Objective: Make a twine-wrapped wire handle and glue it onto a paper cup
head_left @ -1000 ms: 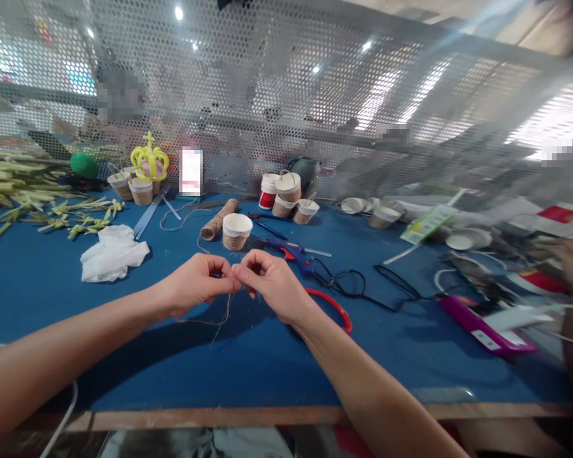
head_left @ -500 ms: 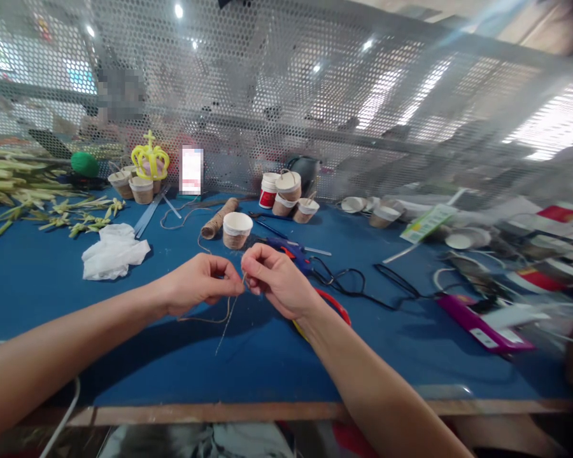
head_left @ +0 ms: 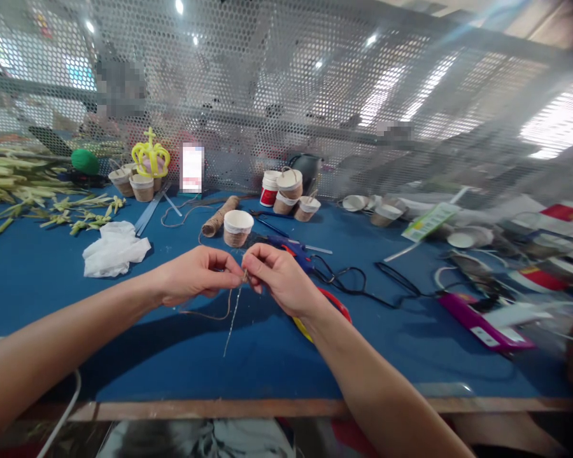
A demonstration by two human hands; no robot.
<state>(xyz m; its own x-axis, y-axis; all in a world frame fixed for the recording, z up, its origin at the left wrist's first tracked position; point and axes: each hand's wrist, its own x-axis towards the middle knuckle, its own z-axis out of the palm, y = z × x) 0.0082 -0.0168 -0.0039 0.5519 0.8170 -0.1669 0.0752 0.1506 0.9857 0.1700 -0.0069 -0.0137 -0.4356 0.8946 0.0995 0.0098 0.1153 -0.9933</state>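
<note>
Both hands (head_left: 191, 277) (head_left: 281, 280) pinch, fingertips (head_left: 236, 278) close together, forearms (head_left: 90, 313) angled inward.

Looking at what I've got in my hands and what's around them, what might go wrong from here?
The brown twine is thin and pinched at the fingertips of your left hand and right hand, so it might slip loose.

The glue gun lies just beyond your right hand, so a forward swing could bump it; I can't tell whether it's hot.

The white-rimmed cup stands upright beyond your fingertips, and a nudge might tip it.
</note>
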